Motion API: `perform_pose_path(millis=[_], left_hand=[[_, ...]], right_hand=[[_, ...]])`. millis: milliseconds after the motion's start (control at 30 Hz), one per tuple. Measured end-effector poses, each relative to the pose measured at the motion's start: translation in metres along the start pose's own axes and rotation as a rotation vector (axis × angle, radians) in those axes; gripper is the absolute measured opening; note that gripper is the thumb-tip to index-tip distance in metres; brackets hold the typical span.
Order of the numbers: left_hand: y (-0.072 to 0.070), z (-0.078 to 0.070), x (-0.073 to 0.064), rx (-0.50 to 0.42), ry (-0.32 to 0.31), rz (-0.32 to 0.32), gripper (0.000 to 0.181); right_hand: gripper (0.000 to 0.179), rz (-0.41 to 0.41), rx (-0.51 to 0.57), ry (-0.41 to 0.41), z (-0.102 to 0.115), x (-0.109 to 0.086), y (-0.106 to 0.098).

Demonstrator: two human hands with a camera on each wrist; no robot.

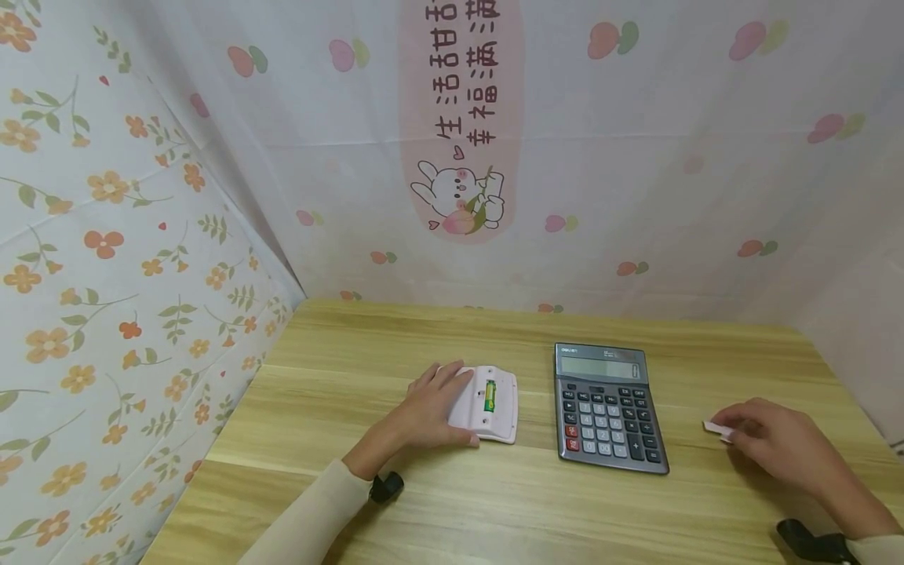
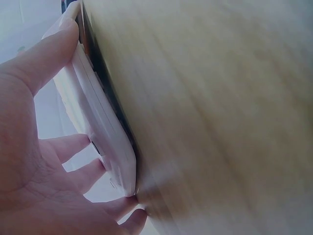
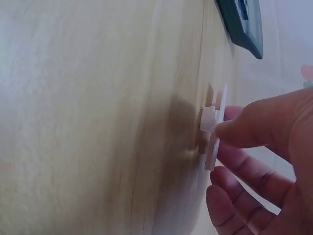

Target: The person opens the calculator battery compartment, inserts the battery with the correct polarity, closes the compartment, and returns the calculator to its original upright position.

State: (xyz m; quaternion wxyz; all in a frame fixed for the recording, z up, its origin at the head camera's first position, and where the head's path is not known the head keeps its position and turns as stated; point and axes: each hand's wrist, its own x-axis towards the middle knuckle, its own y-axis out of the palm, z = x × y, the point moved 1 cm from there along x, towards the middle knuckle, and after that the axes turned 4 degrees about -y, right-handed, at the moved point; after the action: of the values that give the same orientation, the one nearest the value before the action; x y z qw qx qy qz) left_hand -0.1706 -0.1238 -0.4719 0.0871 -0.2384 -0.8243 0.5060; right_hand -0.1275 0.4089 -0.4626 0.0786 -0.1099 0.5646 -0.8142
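Note:
A white plastic device (image 1: 504,422) lies back side up on the table, a green battery (image 1: 490,395) showing in its uncovered compartment. My left hand (image 1: 432,410) grips it from the left, thumb along the near edge and fingers over the far one. In the left wrist view the thumb and fingers span the device's white casing (image 2: 105,129). Over at the right, my right hand (image 1: 780,443) pinches a small white battery cover (image 3: 209,119) between thumb and fingers, just above the tabletop. The device's front is hidden against the table.
A dark grey calculator (image 1: 609,408) lies face up between the two hands. The wood-grain table (image 1: 480,502) meets a printed cloth (image 1: 621,157) at the back. Flowered cloth (image 1: 127,298) hangs along the left side.

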Motion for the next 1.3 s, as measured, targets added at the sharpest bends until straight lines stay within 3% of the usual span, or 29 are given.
perform_pose_path(millis=[100, 267, 333, 533, 700, 1300], left_hand=[[0.0, 0.0, 0.0, 0.004, 0.003, 0.002, 0.107], [0.0, 0.001, 0.001, 0.005, 0.005, 0.002, 0.107], [0.0, 0.0, 0.001, 0.003, 0.004, 0.003, 0.107], [-0.001, 0.0, 0.0, 0.001, 0.001, 0.008, 0.107], [0.0, 0.0, 0.0, 0.007, 0.001, 0.006, 0.107], [0.001, 0.001, 0.0, -0.004, -0.001, -0.002, 0.108]], right_hand=[[0.018, -0.009, -0.006, 0.031, 0.002, 0.0, -0.001], [0.083, 0.1, -0.068, 0.222, 0.009, -0.001, -0.002], [0.101, 0.164, -0.091, 0.303, 0.013, -0.002, -0.001], [0.121, 0.25, -0.095, 0.485, 0.023, -0.002, 0.005], [0.125, 0.256, -0.103, 0.544, 0.028, -0.001, 0.009], [0.099, 0.242, -0.108, 0.483, 0.028, -0.004, 0.006]])
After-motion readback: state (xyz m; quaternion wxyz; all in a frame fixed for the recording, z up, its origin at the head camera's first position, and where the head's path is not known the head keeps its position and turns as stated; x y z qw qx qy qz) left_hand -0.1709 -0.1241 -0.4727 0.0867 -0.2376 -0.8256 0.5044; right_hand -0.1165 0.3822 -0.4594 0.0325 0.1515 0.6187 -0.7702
